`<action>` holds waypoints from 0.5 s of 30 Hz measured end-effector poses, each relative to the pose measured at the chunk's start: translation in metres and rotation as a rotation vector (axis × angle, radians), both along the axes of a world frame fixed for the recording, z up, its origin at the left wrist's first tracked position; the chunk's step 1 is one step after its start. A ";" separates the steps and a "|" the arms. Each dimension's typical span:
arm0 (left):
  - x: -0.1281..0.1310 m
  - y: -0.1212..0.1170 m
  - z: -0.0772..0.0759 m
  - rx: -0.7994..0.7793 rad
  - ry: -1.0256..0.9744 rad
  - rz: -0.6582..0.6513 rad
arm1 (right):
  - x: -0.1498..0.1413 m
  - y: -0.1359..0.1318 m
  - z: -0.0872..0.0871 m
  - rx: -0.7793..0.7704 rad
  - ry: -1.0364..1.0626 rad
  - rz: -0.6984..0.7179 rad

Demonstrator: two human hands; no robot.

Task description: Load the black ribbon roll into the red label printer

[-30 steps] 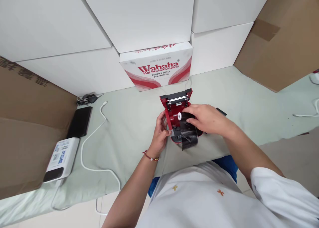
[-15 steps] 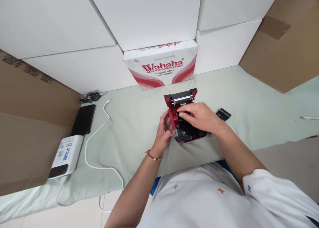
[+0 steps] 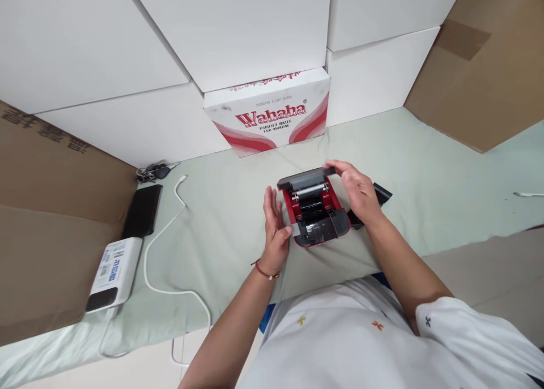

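Observation:
A small red and black printer (image 3: 293, 212) sits on the green cloth, its grey-black lid (image 3: 306, 178) partly raised. Inside, a black film roll (image 3: 312, 205) lies below a pale roller, and glossy black film stretches over the front edge. My left hand (image 3: 275, 230) is along the printer's left side, fingers stretched out, thumb touching the front left corner. At the lid's right end, the fingertips of my right hand (image 3: 357, 193) grip its edge. Partly behind the right hand and wrist, a piece of black film (image 3: 382, 193) sticks out on the cloth.
A Wahaha carton (image 3: 272, 117) stands behind, against white boxes. Cardboard boxes (image 3: 463, 77) flank both sides. On the left lie keys (image 3: 153, 172), a black phone (image 3: 142, 210), a white power bank (image 3: 114, 273) and a white cable (image 3: 148, 270). The cloth's front edge is near my body.
My right hand has left the printer's inside and moved to the lid's right end. The lid has tipped forward and lower. My left fingers have straightened along the side.

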State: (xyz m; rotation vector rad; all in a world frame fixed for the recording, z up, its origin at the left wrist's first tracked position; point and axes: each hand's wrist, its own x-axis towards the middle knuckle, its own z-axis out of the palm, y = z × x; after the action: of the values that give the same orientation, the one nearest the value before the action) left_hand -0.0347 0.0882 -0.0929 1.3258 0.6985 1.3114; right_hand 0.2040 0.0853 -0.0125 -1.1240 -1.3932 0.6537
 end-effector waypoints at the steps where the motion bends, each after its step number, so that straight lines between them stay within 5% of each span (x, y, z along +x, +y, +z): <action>1: -0.001 -0.001 0.001 0.053 0.040 0.048 | 0.002 -0.008 -0.002 0.030 0.010 0.012; 7: -0.009 -0.004 0.012 0.403 0.261 0.106 | 0.007 -0.041 -0.028 0.052 0.011 0.012; 15: 0.001 -0.007 0.018 0.229 0.175 0.187 | -0.005 -0.042 -0.033 0.001 -0.150 -0.224</action>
State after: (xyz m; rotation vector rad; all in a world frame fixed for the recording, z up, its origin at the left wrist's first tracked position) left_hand -0.0337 0.0812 -0.0745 1.6050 0.8272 1.4707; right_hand 0.1993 0.0437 -0.0460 -1.3279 -1.3668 0.4147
